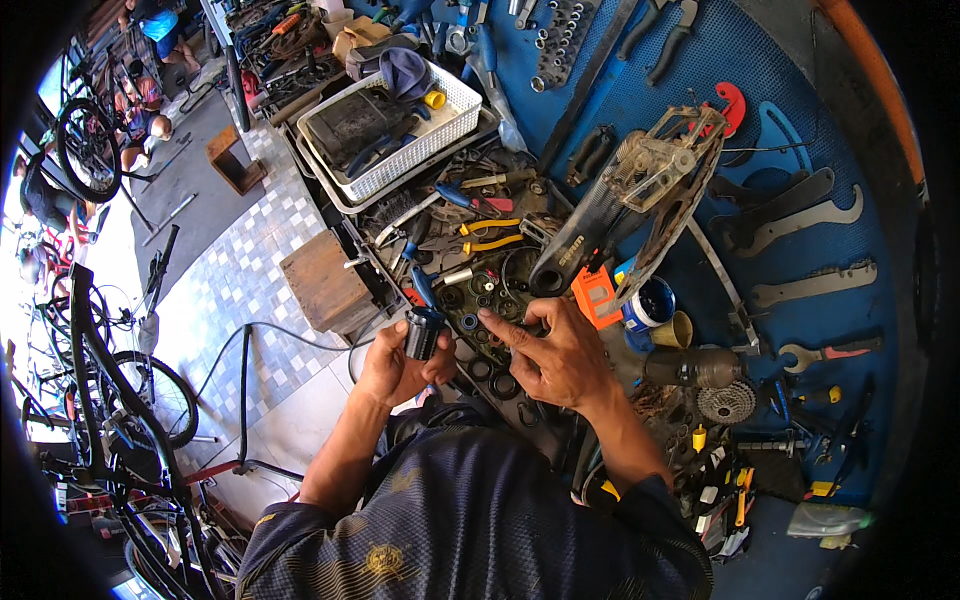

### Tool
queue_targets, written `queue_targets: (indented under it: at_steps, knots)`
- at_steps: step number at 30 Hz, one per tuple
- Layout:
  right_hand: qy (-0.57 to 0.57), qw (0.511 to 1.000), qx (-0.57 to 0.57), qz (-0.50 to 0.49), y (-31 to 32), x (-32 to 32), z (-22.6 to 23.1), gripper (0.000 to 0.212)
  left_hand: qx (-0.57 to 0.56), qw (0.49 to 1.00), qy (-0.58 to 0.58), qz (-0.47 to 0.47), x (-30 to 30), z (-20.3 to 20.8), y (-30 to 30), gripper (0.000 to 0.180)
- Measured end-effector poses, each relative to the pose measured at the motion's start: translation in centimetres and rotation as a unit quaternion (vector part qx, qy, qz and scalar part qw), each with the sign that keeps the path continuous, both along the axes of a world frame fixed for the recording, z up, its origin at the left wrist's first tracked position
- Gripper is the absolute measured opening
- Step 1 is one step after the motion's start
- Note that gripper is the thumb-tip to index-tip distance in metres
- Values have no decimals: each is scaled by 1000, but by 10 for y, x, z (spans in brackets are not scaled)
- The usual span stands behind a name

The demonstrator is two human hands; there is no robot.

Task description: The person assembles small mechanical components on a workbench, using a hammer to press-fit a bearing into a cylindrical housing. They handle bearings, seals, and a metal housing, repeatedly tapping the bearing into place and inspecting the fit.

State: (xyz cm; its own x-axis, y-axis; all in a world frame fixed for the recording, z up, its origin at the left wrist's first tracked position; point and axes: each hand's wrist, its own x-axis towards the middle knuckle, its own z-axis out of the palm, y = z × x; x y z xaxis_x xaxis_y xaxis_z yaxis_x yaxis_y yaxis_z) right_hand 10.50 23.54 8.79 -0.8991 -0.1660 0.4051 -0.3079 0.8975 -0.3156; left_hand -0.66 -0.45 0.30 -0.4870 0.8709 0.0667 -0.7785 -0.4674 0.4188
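My left hand grips a short dark metal cylinder, a bike part, held upright just above the bench edge. My right hand hovers over a cluttered tray of small black rings and bearings, index finger stretched left and pointing at them, holding nothing I can make out. A black bicycle frame piece with a crank lies just beyond my right hand, next to an orange plastic part.
A white plastic basket of parts stands at the back left of the bench. Wrenches hang on the blue tool board, with a cassette sprocket and pliers nearby. A wooden box, bicycles and other people stand on the tiled floor to the left.
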Motion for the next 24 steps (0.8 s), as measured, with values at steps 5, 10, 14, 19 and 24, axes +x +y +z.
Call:
queue_targets:
  at_steps: [5, 10, 14, 19, 24]
  knots:
    - [20, 998, -53, 21, -12, -4, 6, 80, 46, 996, -72, -37, 1, 2, 3, 60]
    - [26, 998, 1, 57, -25, -12, 8, 72, 38, 997, -40, -61, 3, -1, 8, 61]
    - [96, 992, 68, 42, -20, -18, -3, 71, 34, 998, 1, -45, -1, -2, 4, 63]
    - [-34, 999, -38, -18, -7, -5, -14, 76, -245, 870, 400, 155, -9, 4, -11, 43]
    - [-70, 982, -166, -54, -9, 5, -13, 71, -312, 736, 557, 228, -14, 16, -7, 51]
